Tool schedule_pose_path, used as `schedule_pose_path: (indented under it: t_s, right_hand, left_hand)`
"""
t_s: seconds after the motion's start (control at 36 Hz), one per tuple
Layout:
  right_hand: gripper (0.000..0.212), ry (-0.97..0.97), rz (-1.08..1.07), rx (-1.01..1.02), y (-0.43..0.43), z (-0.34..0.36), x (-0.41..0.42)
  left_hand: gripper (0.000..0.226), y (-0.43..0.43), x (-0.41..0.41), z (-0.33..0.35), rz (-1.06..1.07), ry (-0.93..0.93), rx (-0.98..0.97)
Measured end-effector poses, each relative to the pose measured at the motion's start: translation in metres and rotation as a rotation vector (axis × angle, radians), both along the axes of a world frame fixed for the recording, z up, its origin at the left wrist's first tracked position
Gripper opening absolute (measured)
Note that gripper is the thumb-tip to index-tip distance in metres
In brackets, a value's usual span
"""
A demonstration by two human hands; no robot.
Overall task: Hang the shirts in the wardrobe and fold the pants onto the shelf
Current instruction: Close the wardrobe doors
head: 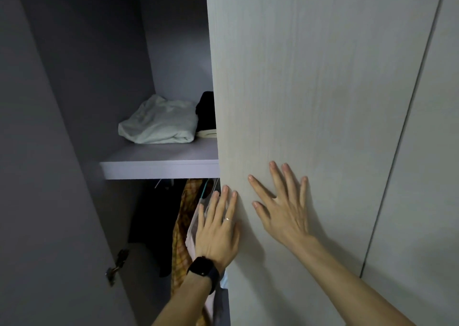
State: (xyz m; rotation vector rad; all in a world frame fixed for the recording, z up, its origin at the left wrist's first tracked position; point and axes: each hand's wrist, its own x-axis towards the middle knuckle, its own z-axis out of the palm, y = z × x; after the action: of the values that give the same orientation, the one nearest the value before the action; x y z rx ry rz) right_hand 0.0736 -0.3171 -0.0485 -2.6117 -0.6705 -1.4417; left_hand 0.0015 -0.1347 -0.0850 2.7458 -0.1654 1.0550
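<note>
Both your left hand (217,229) and right hand (285,209) lie flat, fingers straight, on the door (323,77). The plaid shirt (181,226) hangs just left of your left hand; folded pants (159,124) sit on the shelf (159,169) above it. Closing could trap cloth or fingertips (225,189) at the edge.

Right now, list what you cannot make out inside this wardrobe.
Head view, all:
Dark folded pile: right part hidden by the door.
Hangers: tops hidden behind the shelf.
Pale garment: mostly covered by the left hand.
Dark hanging clothes: too dim to identify.
</note>
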Motion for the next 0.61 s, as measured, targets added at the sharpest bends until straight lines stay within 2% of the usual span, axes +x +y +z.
schedule_pose_path:
  t_s: [0.08, 0.31, 0.47, 0.61]
  right_hand:
    - [0.068, 0.013, -0.034, -0.020, 0.001, -0.002, 0.005]
    - [0.066, 0.067, -0.039, 0.007, 0.002, 0.001, -0.007]
    - [0.054, 0.153, 0.237, 0.169, 0.017, -0.018, -0.044]
    - [0.045, 0.326, 0.442, 0.328, 0.050, -0.030, -0.074]
  left_hand:
    - [0.087, 0.006, 0.006, -0.004, -0.003, 0.072, 0.016]
    - [0.090, 0.012, 0.006, -0.001, -0.078, 0.039, 0.008]
    - [0.094, 0.033, -0.022, -0.009, -0.077, 0.059, -0.207]
    - [0.064, 0.071, -0.063, -0.027, 0.111, 0.055, -0.371]
